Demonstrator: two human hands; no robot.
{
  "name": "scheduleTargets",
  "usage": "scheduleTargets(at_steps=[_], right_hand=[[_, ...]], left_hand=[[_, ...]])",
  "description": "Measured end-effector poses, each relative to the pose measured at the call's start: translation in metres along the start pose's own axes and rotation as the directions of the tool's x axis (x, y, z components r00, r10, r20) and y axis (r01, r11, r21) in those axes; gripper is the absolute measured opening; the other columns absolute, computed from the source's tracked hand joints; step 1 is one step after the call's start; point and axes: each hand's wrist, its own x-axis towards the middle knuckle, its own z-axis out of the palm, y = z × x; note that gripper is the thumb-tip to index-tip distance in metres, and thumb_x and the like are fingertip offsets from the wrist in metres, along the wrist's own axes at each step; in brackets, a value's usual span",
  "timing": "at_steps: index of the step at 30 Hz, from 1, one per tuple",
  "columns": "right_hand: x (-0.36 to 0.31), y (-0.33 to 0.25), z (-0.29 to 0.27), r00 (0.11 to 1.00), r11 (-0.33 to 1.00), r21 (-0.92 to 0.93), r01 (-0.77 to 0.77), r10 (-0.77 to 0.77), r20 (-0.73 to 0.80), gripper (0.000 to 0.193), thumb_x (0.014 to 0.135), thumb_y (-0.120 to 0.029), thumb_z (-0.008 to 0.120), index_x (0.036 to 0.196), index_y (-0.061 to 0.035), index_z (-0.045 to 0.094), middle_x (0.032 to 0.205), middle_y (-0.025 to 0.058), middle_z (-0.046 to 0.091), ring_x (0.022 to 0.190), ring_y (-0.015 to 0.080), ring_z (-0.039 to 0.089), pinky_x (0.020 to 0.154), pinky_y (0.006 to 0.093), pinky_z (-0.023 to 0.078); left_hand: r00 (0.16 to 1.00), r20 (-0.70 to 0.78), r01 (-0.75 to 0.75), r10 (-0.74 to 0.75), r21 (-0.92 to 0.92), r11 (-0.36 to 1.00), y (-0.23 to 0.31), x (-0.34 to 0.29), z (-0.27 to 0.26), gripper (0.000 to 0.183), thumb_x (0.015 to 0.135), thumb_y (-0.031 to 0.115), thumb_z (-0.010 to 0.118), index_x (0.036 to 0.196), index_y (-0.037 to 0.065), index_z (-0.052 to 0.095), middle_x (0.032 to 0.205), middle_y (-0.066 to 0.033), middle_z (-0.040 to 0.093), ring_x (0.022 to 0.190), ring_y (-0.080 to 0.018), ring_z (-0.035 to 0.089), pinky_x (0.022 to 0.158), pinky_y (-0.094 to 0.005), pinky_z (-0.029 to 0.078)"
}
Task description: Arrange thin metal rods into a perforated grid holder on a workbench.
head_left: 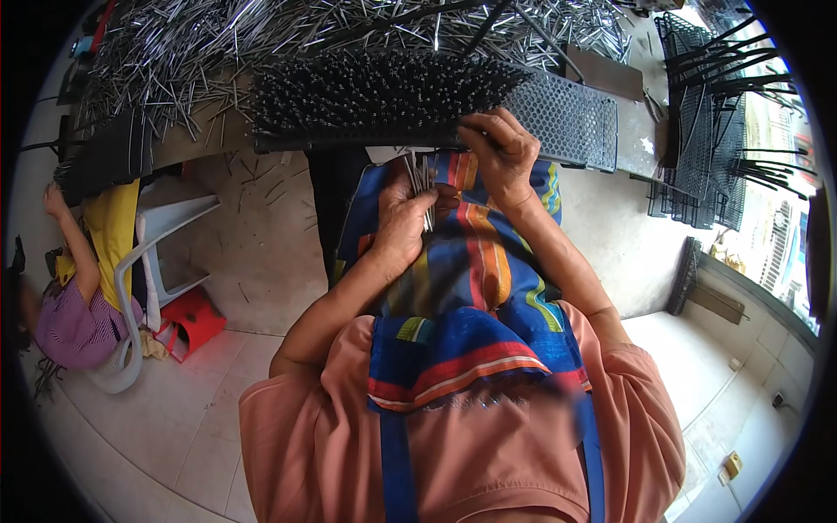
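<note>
Slender metal rods (pixel 420 173) stand in a loose bundle in the person's left hand (pixel 401 228), above the lap and just near of the worktable's edge. The left fingers are wrapped around the bundle, and the rod ends stick out above and below the grip. The right hand (pixel 507 155) is raised to the right of it, at the near edge of a black perforated rack (pixel 577 118), thumb and fingers drawn toward each other; whether a rod sits between them cannot be told.

Dark upright pins (pixel 375 94) crowd the rack's left and middle; its right end shows bare rows of holes. Filling those holes appears to be the step in hand. To do it well, I would hold the bundle loosely fanned so single rods come away easily, line each one up straight with its hole, and work outward from the filled rows without brushing their tips.

The rack's near edge overhangs the striped apron (pixel 453 349), so forearms should clear that lip. Beyond the rack, a heap of loose rods (pixel 218 52) and slanting black bars (pixel 488 28) limit reach on the far side. The freest room for the right hand seems to be above the bare right end.
</note>
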Motion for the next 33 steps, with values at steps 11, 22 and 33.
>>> scheduleTargets(at_steps=[11, 22, 33], right_hand=[[0.0, -0.009, -0.008, 0.998, 0.988, -0.146, 0.044, -0.038, 0.043, 0.016, 0.075, -0.003, 0.076, 0.089, -0.0035, 0.069, 0.075, 0.0068, 0.062, 0.06, 0.0164, 0.061, 0.055, 0.0264, 0.047], [-0.028, 0.0, -0.018, 0.756, 0.771, 0.211, -0.601, 0.464, 0.461, 0.011, 0.079, -0.008, 0.074, 0.082, 0.0013, 0.069, 0.066, 0.0004, 0.063, 0.059, 0.0055, 0.055, 0.054, 0.0214, 0.043], [-0.001, 0.022, -0.039, 0.967, 0.958, 0.286, -0.018, 0.09, -0.24, 0.003, 0.085, 0.0, 0.069, 0.088, 0.0007, 0.07, 0.077, -0.002, 0.062, 0.06, 0.0027, 0.048, 0.053, 0.0193, 0.036]], left_hand=[[0.998, -0.003, 0.056, -0.056, -0.064, 0.996, -0.002, 0.004, 0.001, 0.012, 0.09, -0.001, 0.057, 0.1, 0.0, 0.065, 0.092, -0.0153, 0.071, 0.079, -0.0228, 0.072, 0.07, -0.0331, 0.059], [0.977, 0.182, 0.116, -0.108, -0.033, 0.993, -0.002, 0.004, 0.015, 0.013, 0.094, 0.002, 0.056, 0.098, -0.005, 0.066, 0.089, -0.0138, 0.071, 0.076, -0.0233, 0.072, 0.072, -0.0336, 0.062], [0.995, 0.006, 0.1, -0.1, 0.053, 0.994, -0.015, 0.013, 0.013, 0.017, 0.093, 0.006, 0.054, 0.105, 0.001, 0.064, 0.091, -0.0145, 0.07, 0.079, -0.021, 0.07, 0.069, -0.0347, 0.058]])
